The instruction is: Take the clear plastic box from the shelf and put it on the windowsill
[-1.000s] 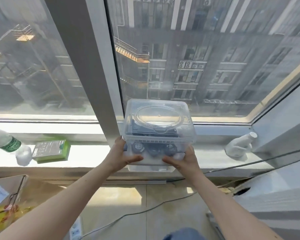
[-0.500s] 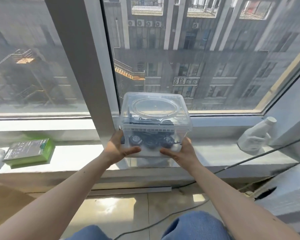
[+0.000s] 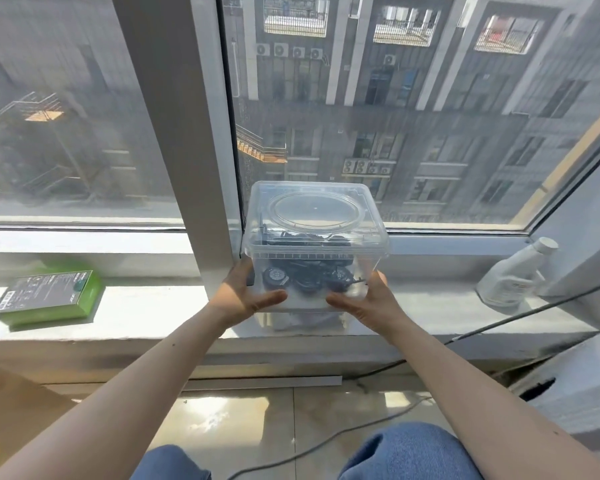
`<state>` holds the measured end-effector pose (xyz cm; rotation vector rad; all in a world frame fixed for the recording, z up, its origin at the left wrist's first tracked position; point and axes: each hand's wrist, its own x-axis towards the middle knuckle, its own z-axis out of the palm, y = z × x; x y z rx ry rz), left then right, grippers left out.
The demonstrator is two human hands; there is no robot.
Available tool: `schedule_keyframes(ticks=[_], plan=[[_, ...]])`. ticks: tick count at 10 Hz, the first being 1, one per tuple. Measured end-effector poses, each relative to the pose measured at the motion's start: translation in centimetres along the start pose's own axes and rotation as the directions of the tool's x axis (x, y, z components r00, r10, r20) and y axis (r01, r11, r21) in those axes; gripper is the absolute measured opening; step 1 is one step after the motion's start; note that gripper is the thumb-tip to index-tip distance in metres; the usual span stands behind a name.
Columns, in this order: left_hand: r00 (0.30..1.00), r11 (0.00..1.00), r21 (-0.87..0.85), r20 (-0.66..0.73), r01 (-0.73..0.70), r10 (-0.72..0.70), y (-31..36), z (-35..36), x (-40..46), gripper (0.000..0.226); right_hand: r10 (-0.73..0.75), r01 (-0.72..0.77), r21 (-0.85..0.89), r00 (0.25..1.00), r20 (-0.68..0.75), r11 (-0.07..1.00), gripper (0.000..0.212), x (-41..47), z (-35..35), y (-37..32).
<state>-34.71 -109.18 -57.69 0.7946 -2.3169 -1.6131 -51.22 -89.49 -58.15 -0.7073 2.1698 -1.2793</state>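
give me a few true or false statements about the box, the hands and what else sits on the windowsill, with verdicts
1. Both hands hold the clear plastic box, the left hand and the right hand at its lower sides. True.
2. The box is empty. False: dark parts, some like small wheels, lie inside it.
3. The box's lid is on. True.
4. A green box lies on the windowsill to the right of the clear box. False: it lies to the left.
5. A white bottle stands upright at the sill's right end. False: it leans tilted there.
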Motion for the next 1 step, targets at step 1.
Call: schedule_keyframes(ticks=[1], plan=[[1.0,0.997,-0.07,0.016,0.024,-0.023,0.33,-0.66,-2.01,0.086,0.042,-0.045,-0.098,0.998,-0.039,0.994,0.12,-1.91,-2.02,-1.32]])
